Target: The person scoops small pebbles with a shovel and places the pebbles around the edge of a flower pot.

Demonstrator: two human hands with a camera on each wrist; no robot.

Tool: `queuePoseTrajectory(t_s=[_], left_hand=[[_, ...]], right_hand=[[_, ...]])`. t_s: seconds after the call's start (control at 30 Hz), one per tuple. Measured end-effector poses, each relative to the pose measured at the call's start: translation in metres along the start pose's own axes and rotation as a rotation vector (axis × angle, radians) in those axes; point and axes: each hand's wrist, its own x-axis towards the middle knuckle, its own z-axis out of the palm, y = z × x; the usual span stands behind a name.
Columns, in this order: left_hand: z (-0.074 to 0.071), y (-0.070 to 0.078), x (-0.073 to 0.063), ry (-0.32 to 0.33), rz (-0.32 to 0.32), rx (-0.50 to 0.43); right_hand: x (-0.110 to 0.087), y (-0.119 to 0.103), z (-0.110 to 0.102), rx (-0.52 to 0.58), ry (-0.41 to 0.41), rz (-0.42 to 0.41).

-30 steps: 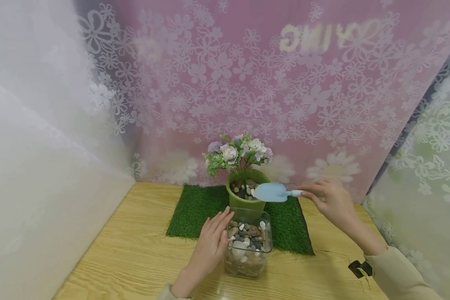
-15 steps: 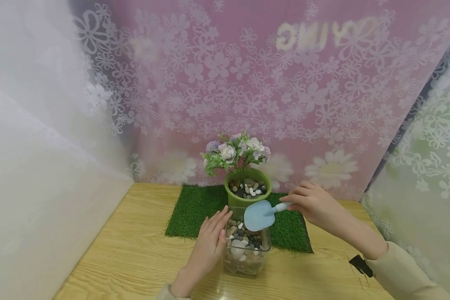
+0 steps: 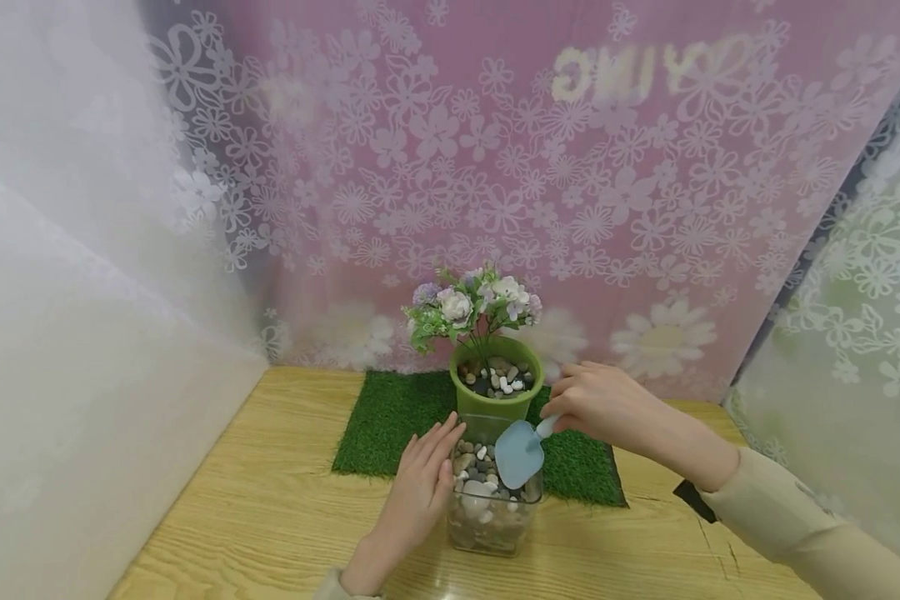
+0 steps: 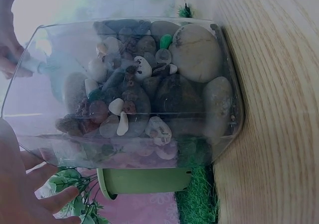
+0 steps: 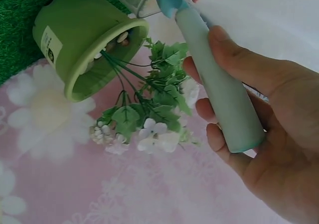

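My right hand (image 3: 592, 404) grips the pale handle (image 5: 219, 84) of a small light-blue trowel (image 3: 520, 454). Its blade dips, tilted, into the mouth of a clear plastic container (image 3: 487, 533), over the pebbles (image 4: 134, 84) on the right side. With fingers straight, my left hand (image 3: 420, 483) rests against the container's left rim. Grey, brown and white stones fill the lower part, a large pale one among them. Just behind stands a green flowerpot (image 3: 492, 406) with white and purple flowers (image 3: 472, 304) and more stones inside.
Under the flowerpot lies a mat of artificial grass (image 3: 393, 425) on the wooden table (image 3: 270, 500). A pink floral curtain (image 3: 420, 167) hangs close behind, and pale sheets (image 3: 82, 333) enclose the sides.
From over the flowerpot, my right hand has brought the trowel toward me and down into the container, its blade now pointing downward. My left hand has stayed at the rim.
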Motion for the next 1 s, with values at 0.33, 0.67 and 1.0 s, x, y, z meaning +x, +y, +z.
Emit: queuePoseTrajectory(t_s=[0.33, 0.67, 1.0], left_hand=[[0.001, -0.001, -0.001, -0.009, -0.013, -0.011], [0.000, -0.001, -0.001, -0.014, -0.025, -0.032], [-0.001, 0.000, 0.000, -0.021, -0.035, -0.054]], right_hand=[[0.015, -0.010, 0.008, 0.057, -0.141, 0.001], [-0.022, -0.019, 0.048, 0.114, 0.179, 0.113], [-0.023, -0.033, 0.084, 0.083, 0.399, 0.128]])
